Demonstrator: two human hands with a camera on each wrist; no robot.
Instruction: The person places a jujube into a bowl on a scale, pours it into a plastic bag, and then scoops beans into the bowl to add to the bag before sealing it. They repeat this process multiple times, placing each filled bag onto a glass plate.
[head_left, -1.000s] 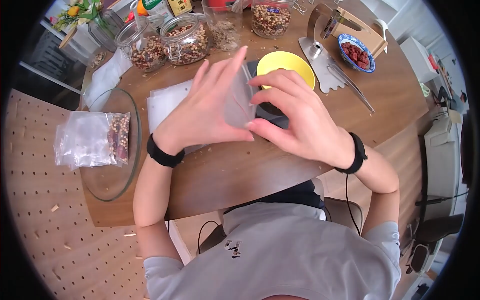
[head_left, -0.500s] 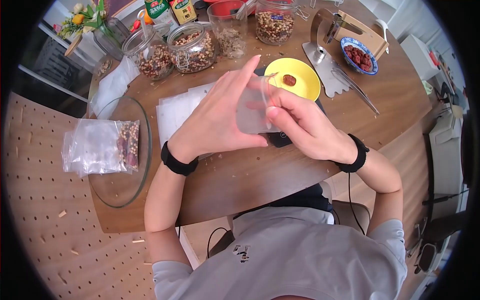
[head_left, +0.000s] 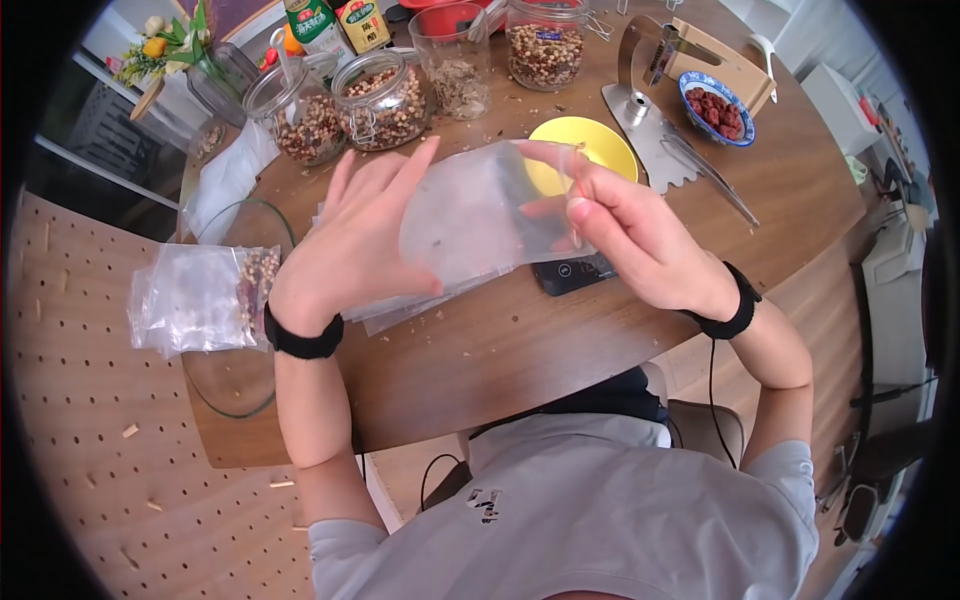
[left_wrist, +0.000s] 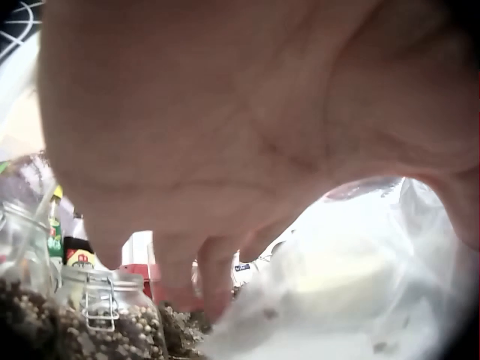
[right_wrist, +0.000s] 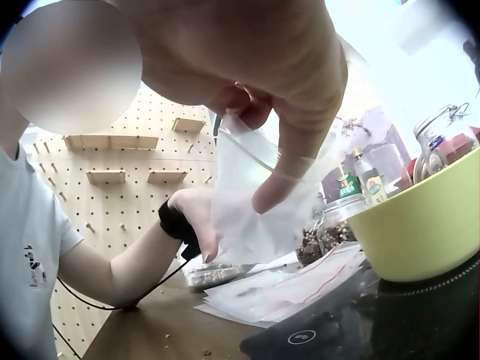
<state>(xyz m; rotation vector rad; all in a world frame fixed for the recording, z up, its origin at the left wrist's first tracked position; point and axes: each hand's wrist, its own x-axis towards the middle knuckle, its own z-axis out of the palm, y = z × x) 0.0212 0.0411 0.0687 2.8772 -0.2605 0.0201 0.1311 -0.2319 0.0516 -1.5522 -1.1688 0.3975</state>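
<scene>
A clear zip bag [head_left: 465,210] is stretched sideways between the two hands in the head view. My right hand [head_left: 650,235] pinches its mouth by the zip edge, thumb on the near side and a finger showing through the plastic. At the bag's other end, my left hand [head_left: 350,235] has its fingers extended and its thumb apart, the plastic lying in the gap. No contents show inside the bag. Behind the right fingers stands a yellow bowl [head_left: 585,130], partly covered by bag and hand, on a black scale [head_left: 575,275].
Flat bags [right_wrist: 277,292] lie beneath the held one. Left, filled bags [head_left: 195,295] rest on a glass plate [head_left: 235,408]. Jars of mixed beans [head_left: 385,100] line the back. A blue-rimmed bowl of red dates [head_left: 715,110], tweezers [head_left: 710,180] and a metal plate [head_left: 655,160] are right.
The right hand has gone from loose fingers to pinching the bag's zip edge. The left hand has moved left, away from the right, and the bag now spans the wider gap.
</scene>
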